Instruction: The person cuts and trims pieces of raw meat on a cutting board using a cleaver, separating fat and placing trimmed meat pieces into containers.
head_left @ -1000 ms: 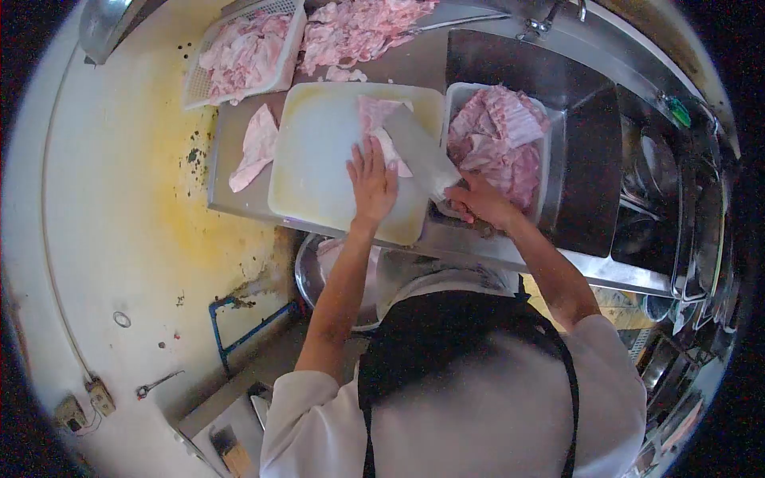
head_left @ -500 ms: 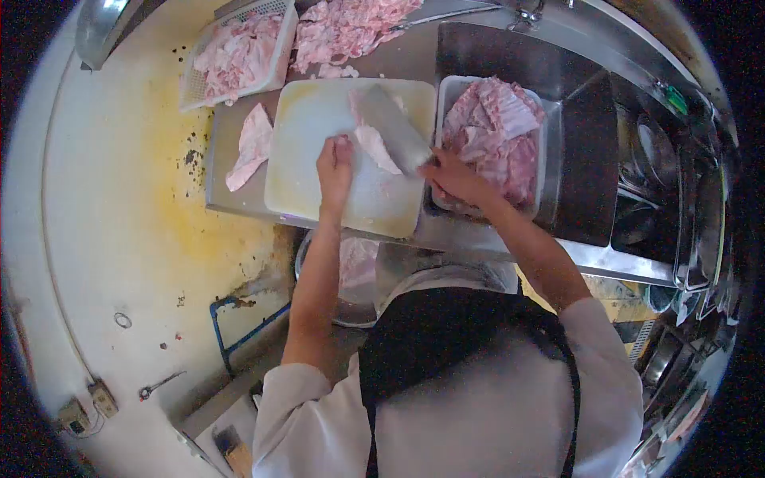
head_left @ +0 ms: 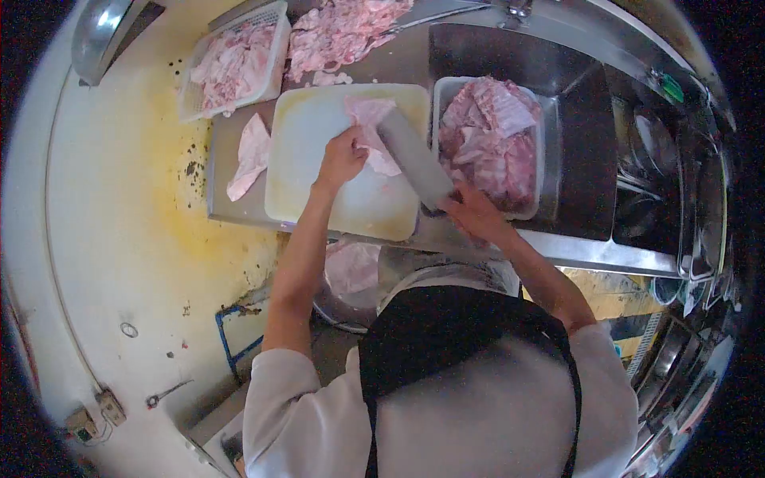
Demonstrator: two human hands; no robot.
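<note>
At the bottom of the frame, nearest the camera, is the person's black apron (head_left: 454,338) over a white shirt (head_left: 470,422). Just beyond it, left of center, a metal bowl (head_left: 343,319) sits below the counter edge, with a pale slab of meat (head_left: 352,267) in it.

Right of center, the right hand (head_left: 476,213) is closed around the handle end of a broad cleaver (head_left: 414,159); the handle itself is mostly hidden by the fingers. The blade slants toward the upper left, its far end over the right side of a pale pink piece of meat (head_left: 368,110), which lies on the upper right part of the white cutting board (head_left: 303,159) in the middle of the frame.

The left hand (head_left: 344,158) is at that piece's left edge, fingers curled inward; whether they pinch the meat or only touch it, I cannot tell.

To the board's right, a white tub (head_left: 539,171) holds a heap of pink meat (head_left: 494,143). To its left, a separate strip of meat (head_left: 253,155) lies on the metal counter (head_left: 227,209). Farthest off, in the upper left, stand a filled white basket (head_left: 279,52) and, beside it, a loose pile of trimmings (head_left: 343,32).
</note>
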